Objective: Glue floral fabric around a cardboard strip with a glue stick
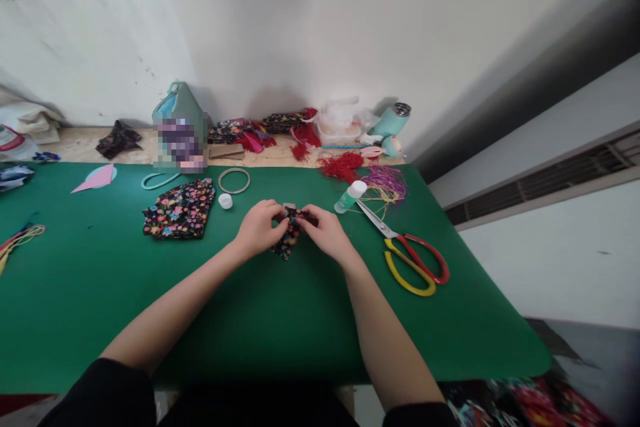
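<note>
Where I see floral cloth (289, 238): left hand (260, 227) and right hand (325, 230) pinch it together over the table (260, 333).
White-capped tube (350, 197): just beside the scissors (400, 240).
Ring (220, 180): beyond the left hand.

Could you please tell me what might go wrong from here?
The cloth is pinched between the left hand and right hand, so it could shift or crease if either grip loosens.

The scissors lie just beyond the right hand, blades towards the far edge; a careless reach that way might catch the blades.

The loose threads lie close to the blades and could snag if the scissors were picked up.
</note>
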`<state>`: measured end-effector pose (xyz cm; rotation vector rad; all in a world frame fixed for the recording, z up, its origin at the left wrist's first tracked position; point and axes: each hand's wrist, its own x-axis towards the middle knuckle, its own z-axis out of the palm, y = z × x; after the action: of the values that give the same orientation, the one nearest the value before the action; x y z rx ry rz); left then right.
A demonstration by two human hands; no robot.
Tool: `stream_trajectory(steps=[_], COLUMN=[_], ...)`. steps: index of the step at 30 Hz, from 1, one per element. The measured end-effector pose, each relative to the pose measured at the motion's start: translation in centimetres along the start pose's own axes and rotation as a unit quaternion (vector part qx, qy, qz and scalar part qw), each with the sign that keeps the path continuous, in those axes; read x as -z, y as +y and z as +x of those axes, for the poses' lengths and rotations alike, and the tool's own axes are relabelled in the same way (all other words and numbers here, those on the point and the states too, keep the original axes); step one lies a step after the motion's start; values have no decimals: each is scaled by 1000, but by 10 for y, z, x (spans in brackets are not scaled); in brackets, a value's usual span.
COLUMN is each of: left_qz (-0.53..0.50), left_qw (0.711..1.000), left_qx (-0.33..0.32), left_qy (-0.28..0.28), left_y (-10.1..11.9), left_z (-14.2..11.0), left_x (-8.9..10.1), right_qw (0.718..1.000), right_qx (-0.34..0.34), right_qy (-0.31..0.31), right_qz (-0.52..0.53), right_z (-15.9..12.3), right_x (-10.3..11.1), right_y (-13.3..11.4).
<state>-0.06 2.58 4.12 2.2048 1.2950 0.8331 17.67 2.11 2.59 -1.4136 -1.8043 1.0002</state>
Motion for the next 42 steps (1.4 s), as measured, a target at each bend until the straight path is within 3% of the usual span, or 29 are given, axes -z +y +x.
stream_trajectory(steps=[3,7,9,12,15,18,21,23,30,37,42], left_qz=[-55,-112,-168,-288,-320,-243,-114,-49,18,57,77], left_qw=[998,993,981,929,901,933,979,992,998,998,996], left_qx=[-30,27,75,165,206,186,113,83,46,40,27], left_qy=[-22,-13,-60,-167,-208,-189,-126,-85,-34,8,40], left_y=[11,22,25,28,25,16,3,-4,-16,-27,-35], left_z=[7,5,2,-4,-7,-6,-4,-2,-2,-3,-4], left_x=[6,14,18,22,20,14,7,3,-6,-16,-24], right_qw=[999,994,991,983,975,979,990,995,998,997,995], right_qx=[18,6,-12,-45,-72,-73,-42,-18,21,30,-11], right_qy=[-27,-82,-99,-134,-171,-166,-125,-99,28,66,89], right_qz=[43,68,84,120,123,92,47,15,-55,-19,31], right_z=[-3,-12,-15,-17,-15,-12,-8,-5,5,10,13], right_x=[6,17,22,27,27,24,18,13,-3,-10,-14], right_y=[-4,-16,-21,-25,-24,-17,-7,-1,14,22,24])
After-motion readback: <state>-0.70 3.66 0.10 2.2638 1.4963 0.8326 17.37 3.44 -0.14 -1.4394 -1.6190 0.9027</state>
